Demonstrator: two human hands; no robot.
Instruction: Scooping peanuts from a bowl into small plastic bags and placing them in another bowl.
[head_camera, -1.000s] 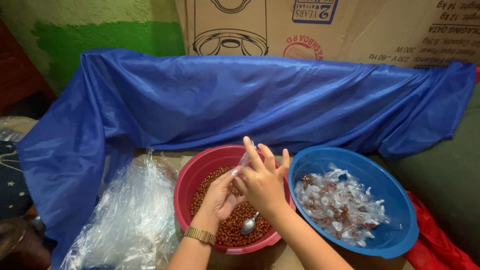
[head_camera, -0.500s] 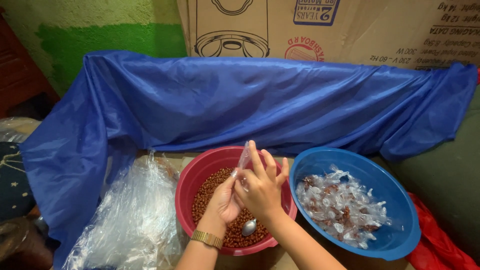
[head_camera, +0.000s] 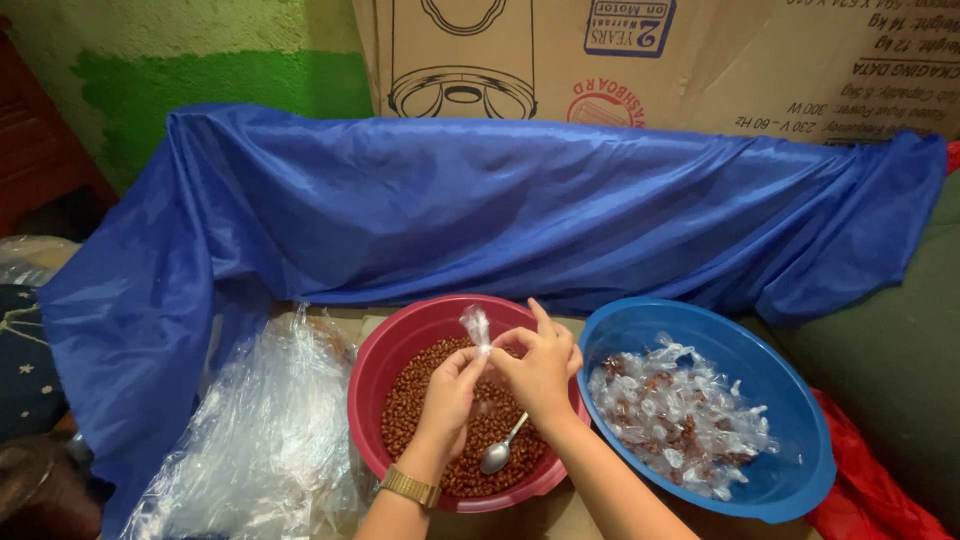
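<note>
Draped across the back: blue cloth (head_camera: 520, 210). At 4 o'clock, blue bowl (head_camera: 795, 420) of wrapped packets. Centre, red bowl (head_camera: 372, 385) of brown nuts with spoon (head_camera: 497, 456). Above it, left hand (head_camera: 448, 395) and right hand (head_camera: 540, 365), fingers pinched shut on small plastic packet (head_camera: 476, 326).

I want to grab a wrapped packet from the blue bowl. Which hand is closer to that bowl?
The right hand. It is over the red bowl's right side, close to the blue bowl's rim. The left hand is farther left, over the nuts, pinching the same small clear bag.
</note>
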